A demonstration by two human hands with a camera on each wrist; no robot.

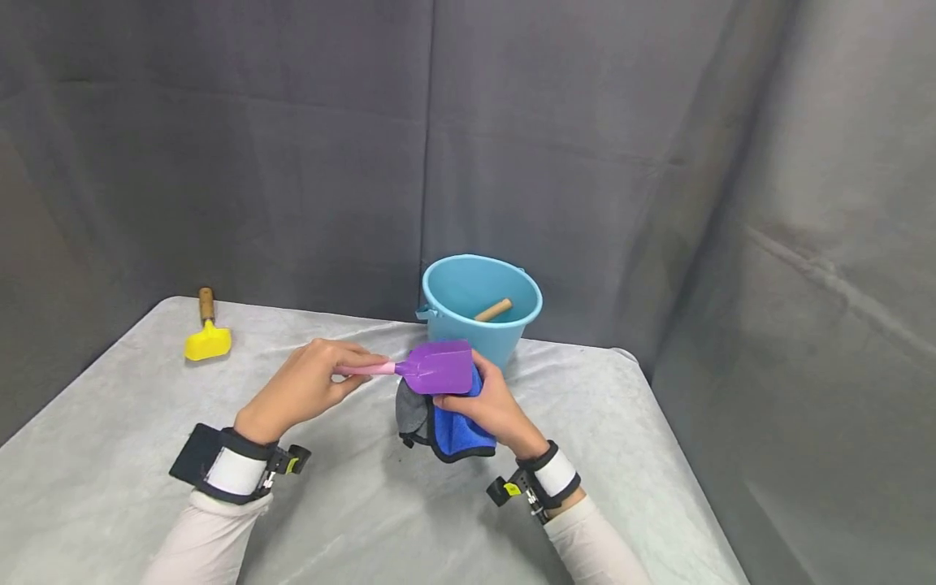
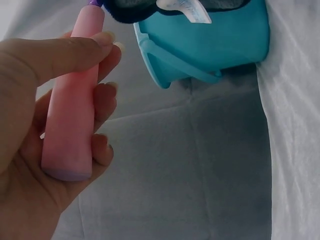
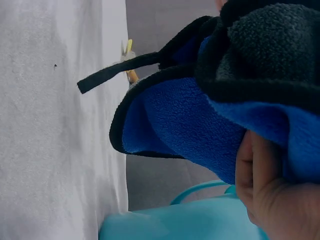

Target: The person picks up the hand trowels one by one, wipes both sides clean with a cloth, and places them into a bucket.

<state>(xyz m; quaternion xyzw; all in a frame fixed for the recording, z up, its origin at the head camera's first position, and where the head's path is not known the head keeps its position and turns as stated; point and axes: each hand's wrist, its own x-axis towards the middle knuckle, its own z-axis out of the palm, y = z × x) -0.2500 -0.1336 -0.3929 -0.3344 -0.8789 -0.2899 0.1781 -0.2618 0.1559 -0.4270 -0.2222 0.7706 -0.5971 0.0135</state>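
My left hand [image 1: 316, 382] grips the pink handle of a toy shovel with a purple blade [image 1: 439, 367]. In the left wrist view the fingers and thumb wrap round that pink handle [image 2: 75, 115]. A blue and grey cloth [image 1: 461, 431] with black edging hangs from my right hand [image 1: 497, 410], pinched between thumb and fingers. The shovel's blade overlaps the upper part of the cloth in the head view. In the right wrist view the cloth [image 3: 180, 120] droops in folds, with a black loop sticking out.
Behind the hands, a light blue bucket [image 1: 475, 333] stands at the table's back edge, a wooden handle [image 1: 494, 309] showing inside it. At the back left lies a yellow toy shovel [image 1: 208, 341] with a wooden grip. Grey curtains [image 1: 292, 162] surround the white-covered table [image 1: 351, 528].
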